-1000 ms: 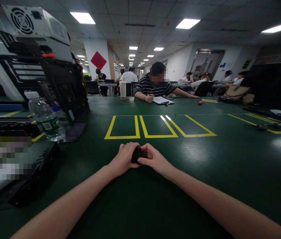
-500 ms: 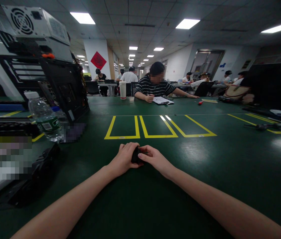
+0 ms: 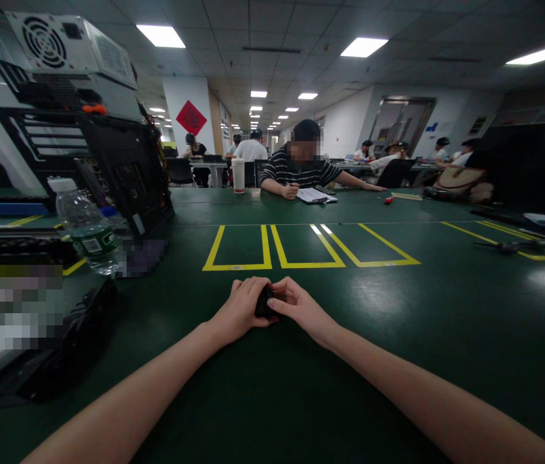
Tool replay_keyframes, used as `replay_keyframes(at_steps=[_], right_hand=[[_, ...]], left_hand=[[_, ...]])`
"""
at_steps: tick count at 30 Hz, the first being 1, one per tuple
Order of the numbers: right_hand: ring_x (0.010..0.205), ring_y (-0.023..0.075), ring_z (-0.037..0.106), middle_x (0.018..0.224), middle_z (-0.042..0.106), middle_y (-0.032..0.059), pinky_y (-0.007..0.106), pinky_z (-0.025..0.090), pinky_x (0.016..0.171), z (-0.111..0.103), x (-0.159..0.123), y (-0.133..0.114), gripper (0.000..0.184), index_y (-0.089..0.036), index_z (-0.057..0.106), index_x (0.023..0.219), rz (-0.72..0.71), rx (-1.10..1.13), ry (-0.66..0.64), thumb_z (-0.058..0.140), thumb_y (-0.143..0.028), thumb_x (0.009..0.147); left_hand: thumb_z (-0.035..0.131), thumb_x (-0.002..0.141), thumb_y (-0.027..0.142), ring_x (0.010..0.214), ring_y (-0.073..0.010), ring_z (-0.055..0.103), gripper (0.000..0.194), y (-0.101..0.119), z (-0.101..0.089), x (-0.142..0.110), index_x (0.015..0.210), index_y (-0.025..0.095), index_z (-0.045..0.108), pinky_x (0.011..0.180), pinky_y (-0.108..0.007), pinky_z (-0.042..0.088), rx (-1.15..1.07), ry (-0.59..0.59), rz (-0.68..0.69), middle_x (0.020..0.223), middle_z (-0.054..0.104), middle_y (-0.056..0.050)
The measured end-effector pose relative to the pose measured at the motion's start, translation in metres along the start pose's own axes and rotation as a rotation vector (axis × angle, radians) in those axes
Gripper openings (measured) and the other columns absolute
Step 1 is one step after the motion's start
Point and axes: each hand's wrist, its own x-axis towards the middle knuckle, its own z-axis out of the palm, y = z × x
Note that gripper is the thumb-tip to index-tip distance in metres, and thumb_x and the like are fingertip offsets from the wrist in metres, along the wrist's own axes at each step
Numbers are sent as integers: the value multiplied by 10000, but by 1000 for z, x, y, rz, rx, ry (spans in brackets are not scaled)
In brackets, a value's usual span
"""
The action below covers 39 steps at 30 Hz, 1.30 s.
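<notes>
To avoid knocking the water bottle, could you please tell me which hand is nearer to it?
Left: the left hand is right of the water bottle, holding the small black object; the right hand is farther right.

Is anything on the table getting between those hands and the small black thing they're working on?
Nothing visible stands in the way: the left hand is wrapped around the black object, and the right hand's fingers are right at its near side. The plastic bottle sits well off to the left.
</notes>
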Motion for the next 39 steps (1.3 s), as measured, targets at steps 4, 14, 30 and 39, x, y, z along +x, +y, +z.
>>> replay_keyframes(at_steps=[4, 14, 30, 39], right_hand=[[946, 180, 502, 995, 512, 24, 366, 416, 814, 0, 0, -1, 305, -213, 475, 957, 54, -50, 15, 581, -326, 694], [933, 176, 511, 969, 515, 5, 355, 434, 796, 0, -6, -9, 297, -216, 467, 899, 12, 9, -60, 621, -299, 659], [912, 166, 514, 957, 522, 10, 344, 426, 795, 0, -3, -5, 294, -203, 476, 904, 9, 5, -35, 617, -287, 660], [915, 165, 509, 948, 519, 6, 343, 424, 793, 1, -4, -5, 239, -215, 476, 880, -10, 5, -12, 583, -319, 693]], left_hand=[[636, 670, 291, 968, -232, 469, 512, 0, -1, 0, 1092, 190, 364, 796, -362, 338, -13, -3, -3, 1058, 489, -66], [625, 683, 268, 980, -228, 461, 488, 1, -3, -1, 1088, 203, 362, 808, -362, 330, -26, -24, -13, 1073, 482, -57], [659, 638, 260, 945, -233, 469, 530, -4, 6, 0, 1074, 193, 365, 771, -347, 332, 17, 30, -9, 1037, 492, -57], [643, 658, 286, 953, -238, 466, 520, -1, 1, 0, 1086, 196, 363, 773, -355, 337, -5, 0, -19, 1052, 486, -61]])
